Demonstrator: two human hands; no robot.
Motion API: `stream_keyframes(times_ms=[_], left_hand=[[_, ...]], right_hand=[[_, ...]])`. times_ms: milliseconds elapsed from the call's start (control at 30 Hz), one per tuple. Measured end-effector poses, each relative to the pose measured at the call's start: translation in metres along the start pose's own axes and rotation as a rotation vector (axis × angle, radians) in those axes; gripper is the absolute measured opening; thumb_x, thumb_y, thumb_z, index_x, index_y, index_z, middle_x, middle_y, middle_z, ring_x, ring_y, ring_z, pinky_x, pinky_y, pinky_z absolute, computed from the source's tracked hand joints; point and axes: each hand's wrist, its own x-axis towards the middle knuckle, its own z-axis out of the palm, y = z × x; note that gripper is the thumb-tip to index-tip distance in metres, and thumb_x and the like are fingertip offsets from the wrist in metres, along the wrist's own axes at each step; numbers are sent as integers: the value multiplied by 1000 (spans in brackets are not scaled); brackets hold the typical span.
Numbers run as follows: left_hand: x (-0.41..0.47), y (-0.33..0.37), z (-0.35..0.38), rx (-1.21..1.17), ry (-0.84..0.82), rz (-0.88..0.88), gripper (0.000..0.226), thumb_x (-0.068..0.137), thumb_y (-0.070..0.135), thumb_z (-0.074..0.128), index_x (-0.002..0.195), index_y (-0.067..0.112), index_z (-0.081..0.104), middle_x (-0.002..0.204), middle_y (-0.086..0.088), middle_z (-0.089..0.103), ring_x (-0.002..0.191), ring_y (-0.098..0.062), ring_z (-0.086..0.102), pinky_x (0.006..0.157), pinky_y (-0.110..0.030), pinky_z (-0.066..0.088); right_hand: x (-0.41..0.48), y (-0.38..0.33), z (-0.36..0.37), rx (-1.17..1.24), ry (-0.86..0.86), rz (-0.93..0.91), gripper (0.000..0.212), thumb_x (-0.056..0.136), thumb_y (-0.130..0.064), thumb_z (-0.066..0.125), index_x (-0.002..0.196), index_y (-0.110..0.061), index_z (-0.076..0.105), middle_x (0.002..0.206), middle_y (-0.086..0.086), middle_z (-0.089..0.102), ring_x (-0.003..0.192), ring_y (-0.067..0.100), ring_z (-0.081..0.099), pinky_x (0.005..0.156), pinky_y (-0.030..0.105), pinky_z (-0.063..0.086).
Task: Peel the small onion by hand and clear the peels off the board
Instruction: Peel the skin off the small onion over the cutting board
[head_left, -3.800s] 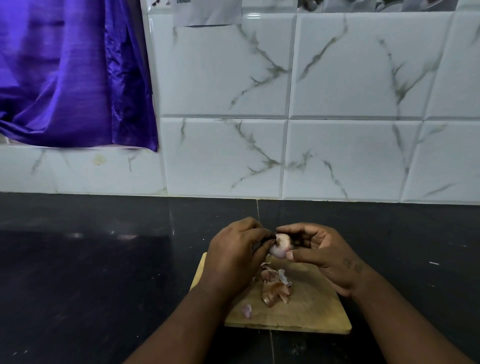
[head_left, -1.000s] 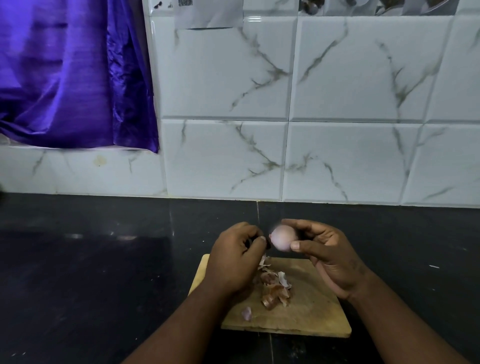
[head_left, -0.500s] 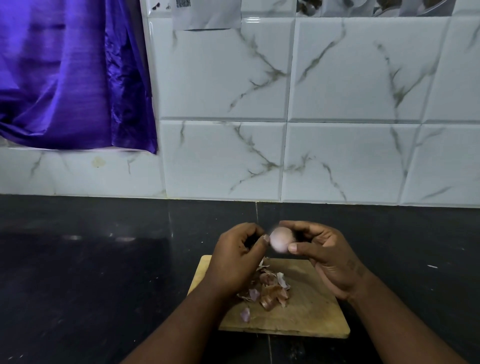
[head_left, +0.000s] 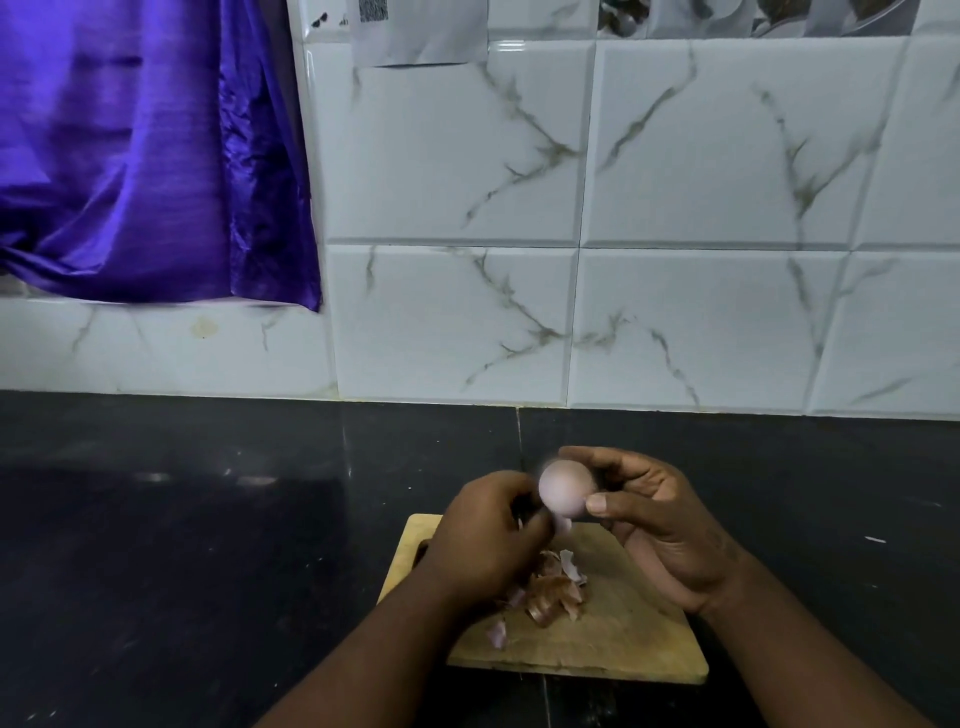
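Since half a second ago the left hand (head_left: 488, 535) has dropped lower, off the onion's side. Marbled white tiles (head_left: 701, 182) fill the wall, with a purple cloth (head_left: 130, 156) hanging at left above the black counter (head_left: 208, 545). On the counter lies the wooden board (head_left: 623, 639). The right hand (head_left: 660, 525) holds the pale, bare-looking onion (head_left: 565, 488) above the board between thumb and curled fingers. The left hand's fingers are curled beside it, but blur hides whether they pinch skin. Loose peels (head_left: 553, 592) lie heaped on the board. A paper sheet (head_left: 421, 31) on the wall bears a code patch (head_left: 373, 9), unreadable.
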Motion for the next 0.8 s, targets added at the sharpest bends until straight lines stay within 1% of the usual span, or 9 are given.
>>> stream_keyframes(times_ms=[67,167,267,333,433,533,600,633,800], left_hand=[[-2,3,1,199,-101,34,11,95,35,69,99,28,77,94,16,70,84,-4,65,68,-22,49],[-2,2,-2,298,-92,86,11,89,31,75,100,32,77,95,21,64,90,-2,60,70,-18,43],[1,-2,-5,275,71,136,8,81,27,69,85,34,71,81,19,57,80,-4,54,67,-28,41],[3,-2,-5,197,220,154,7,83,25,66,79,31,67,78,16,60,75,-6,55,64,-30,42],[5,1,-11,-3,383,237,9,93,19,71,96,23,78,90,13,71,84,-9,65,69,-25,51],[2,5,-15,-103,295,344,15,95,11,74,104,20,81,97,12,73,92,-12,68,74,-22,53],[0,6,-14,-63,244,380,18,93,8,76,105,19,83,97,11,72,92,-11,69,74,-20,52],[0,6,-13,-40,243,389,18,91,8,77,105,18,83,96,10,72,90,-10,69,74,-19,52],[2,3,-14,44,260,413,15,89,10,80,101,18,84,93,12,74,86,-3,69,73,-12,48]], right_hand=[[0,-2,-2,44,4,-10,71,51,-31,99,115,-10,79,120,21,76,109,28,74,89,33,62],[1,-4,-3,34,10,-10,73,49,-34,100,115,-10,79,119,21,76,109,27,74,87,32,62],[0,0,-3,7,-1,28,64,55,-21,95,116,-7,78,120,24,75,109,31,73,90,36,62],[0,0,-3,35,9,63,54,60,-12,83,114,-6,78,118,25,75,105,31,74,89,36,63],[0,-2,-3,83,8,99,50,61,-10,79,110,-5,76,111,23,75,93,28,74,78,33,63],[1,1,-4,85,17,141,57,51,-10,90,104,-6,69,102,22,73,85,28,72,71,33,61],[1,2,-4,69,8,164,65,46,-19,99,102,-7,68,99,21,71,84,28,70,71,33,60],[1,3,-4,49,3,170,64,46,-22,99,101,-8,69,98,21,71,84,28,69,72,33,59],[1,2,-5,16,17,186,39,60,-15,83,97,-8,70,95,18,71,85,26,66,72,31,56]])
